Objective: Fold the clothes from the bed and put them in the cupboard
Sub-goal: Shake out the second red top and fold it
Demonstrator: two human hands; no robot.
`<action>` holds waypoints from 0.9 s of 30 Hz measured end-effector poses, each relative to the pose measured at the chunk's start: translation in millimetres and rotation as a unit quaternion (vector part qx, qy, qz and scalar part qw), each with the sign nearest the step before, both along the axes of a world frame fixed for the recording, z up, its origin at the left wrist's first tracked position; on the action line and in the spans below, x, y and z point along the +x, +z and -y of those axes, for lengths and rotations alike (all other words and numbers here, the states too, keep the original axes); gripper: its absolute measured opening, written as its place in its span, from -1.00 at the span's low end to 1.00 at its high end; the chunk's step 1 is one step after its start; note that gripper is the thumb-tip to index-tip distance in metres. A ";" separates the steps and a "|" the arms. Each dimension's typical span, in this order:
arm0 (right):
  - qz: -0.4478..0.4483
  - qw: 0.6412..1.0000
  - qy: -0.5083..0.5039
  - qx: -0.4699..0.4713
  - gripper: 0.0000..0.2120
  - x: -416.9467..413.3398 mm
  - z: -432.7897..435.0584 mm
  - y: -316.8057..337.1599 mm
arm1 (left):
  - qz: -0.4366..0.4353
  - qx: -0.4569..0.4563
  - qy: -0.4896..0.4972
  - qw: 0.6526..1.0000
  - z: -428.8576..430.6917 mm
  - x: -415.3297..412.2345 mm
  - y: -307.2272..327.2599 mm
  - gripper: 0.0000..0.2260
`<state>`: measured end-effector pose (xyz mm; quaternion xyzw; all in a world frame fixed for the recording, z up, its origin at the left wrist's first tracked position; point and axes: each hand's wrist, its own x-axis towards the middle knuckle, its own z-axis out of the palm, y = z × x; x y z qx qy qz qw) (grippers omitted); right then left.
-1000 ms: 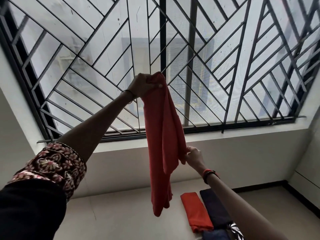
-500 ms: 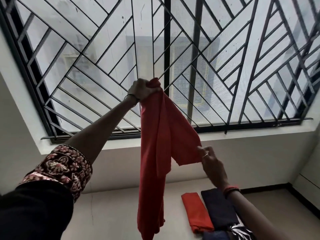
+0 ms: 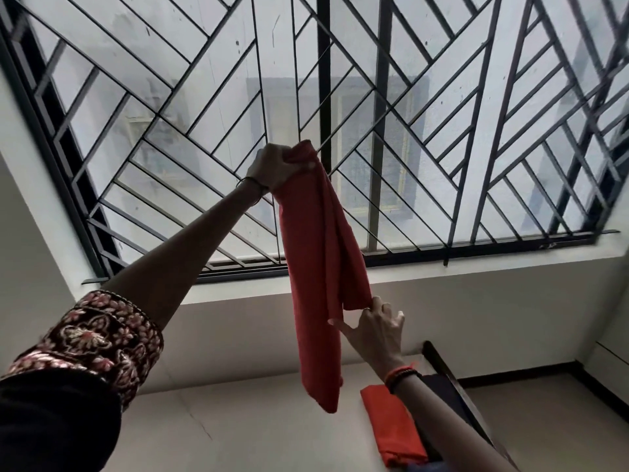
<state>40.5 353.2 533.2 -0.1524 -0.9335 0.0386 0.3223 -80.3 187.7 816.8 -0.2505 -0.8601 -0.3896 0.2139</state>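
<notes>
The fingers (image 3: pixel 289 160) of the left hand (image 3: pixel 274 166) curl tight round the bunched top of the one red garment (image 3: pixel 316 267), held high before the window grille (image 3: pixel 476 148). The right hand (image 3: pixel 374 330) pinches a lower fold, its other fingers loose. This looks like mid-fold; next, the pinched edge probably needs lifting evenly to meet the top. Below lie two folded pieces that I can count, one red folded piece (image 3: pixel 391 427) and one dark folded piece (image 3: pixel 442 386). The arm may hide more.
</notes>
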 end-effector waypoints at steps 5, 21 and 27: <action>0.065 0.998 0.017 0.002 -0.44 -13.6 9.0 -4.4 | -0.008 -0.009 0.007 1.000 4.5 -4.3 -2.5 -0.73; 0.161 0.971 0.108 -0.139 -0.61 -30.7 58.6 -10.9 | 0.033 0.028 0.064 0.997 22.9 -20.8 -19.6 -0.68; 0.094 0.959 0.208 -0.167 -0.80 -40.1 49.2 -12.3 | 0.043 0.030 0.081 0.995 64.1 -26.8 -22.5 -0.59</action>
